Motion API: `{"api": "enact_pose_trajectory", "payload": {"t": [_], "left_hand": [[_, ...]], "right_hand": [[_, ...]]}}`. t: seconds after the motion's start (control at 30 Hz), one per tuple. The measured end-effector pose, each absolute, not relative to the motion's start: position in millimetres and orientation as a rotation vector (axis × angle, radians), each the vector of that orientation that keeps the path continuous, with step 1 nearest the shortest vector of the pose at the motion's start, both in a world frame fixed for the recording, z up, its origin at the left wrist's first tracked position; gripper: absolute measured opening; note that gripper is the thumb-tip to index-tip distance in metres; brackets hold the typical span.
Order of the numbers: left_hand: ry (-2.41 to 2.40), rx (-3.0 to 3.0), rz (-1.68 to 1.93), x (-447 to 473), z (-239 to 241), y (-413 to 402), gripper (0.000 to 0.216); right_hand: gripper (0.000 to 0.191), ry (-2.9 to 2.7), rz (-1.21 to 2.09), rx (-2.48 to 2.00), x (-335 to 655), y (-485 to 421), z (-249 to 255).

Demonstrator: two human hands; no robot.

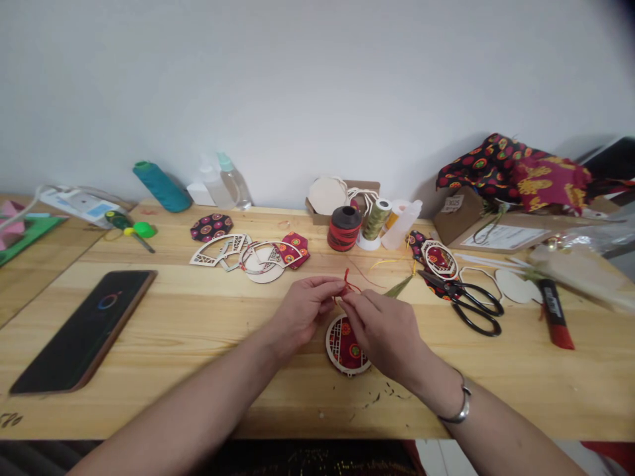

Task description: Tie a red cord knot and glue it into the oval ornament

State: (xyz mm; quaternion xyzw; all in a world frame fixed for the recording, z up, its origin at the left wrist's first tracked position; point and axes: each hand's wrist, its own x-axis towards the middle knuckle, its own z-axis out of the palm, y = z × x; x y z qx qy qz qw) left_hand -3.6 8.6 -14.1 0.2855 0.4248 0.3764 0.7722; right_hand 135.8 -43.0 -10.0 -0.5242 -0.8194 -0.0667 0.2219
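Note:
Both my hands meet over the middle of the wooden table, pinching a thin red cord (348, 280). My left hand (308, 305) is closed, thumb and forefinger on the cord. My right hand (384, 327) grips it from the other side, its fingers curled and partly hiding it. Just below them lies a round ornament (347, 345) with dark red patterned fabric inside a pale lattice frame; my right hand covers its right part. Behind my right hand rests an olive-green tassel (399, 286). A spool of red cord (344, 229) stands farther back.
Black-handled scissors (477, 305) and a red-and-black tube (556, 314) lie to the right. A phone (84, 330) is at left. Lattice cutouts (218, 251), a teal thread cone (161, 187) and bottles (233, 182) sit farther back. A cardboard box (489, 228) holds fabric.

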Motion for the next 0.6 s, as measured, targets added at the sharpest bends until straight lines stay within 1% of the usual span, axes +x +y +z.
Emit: {"api": "enact_pose_trajectory", "payload": {"t": [0.13, 0.23, 0.3, 0.37, 0.43, 0.53, 0.6], "left_hand": [[0.847, 0.552, 0.743, -4, -15, 11, 0.012], [0.798, 0.535, 0.700, -4, -15, 11, 0.015], [0.814, 0.522, 0.695, -4, -15, 11, 0.016], [0.862, 0.514, 0.708, -4, -14, 10, 0.016], [0.892, 0.524, 0.720, -4, -12, 9, 0.017], [0.892, 0.574, 0.761, -3, -10, 8, 0.014], [0.917, 0.620, 0.792, -3, -9, 7, 0.014]], "right_hand": [[0.016, -2.362, -0.429, -1.348, 134, -44, -11], [0.018, -2.422, -0.488, -1.278, 135, -43, -10], [0.019, -2.485, -0.470, -1.215, 136, -43, -8], [0.020, -2.573, -0.343, -1.095, 137, -42, -5], [0.021, -2.569, -0.073, -0.966, 138, -42, -2], [0.018, -2.157, 0.320, -0.999, 139, -39, 3], [0.015, -1.793, 0.426, -1.167, 142, -33, 3]]}}
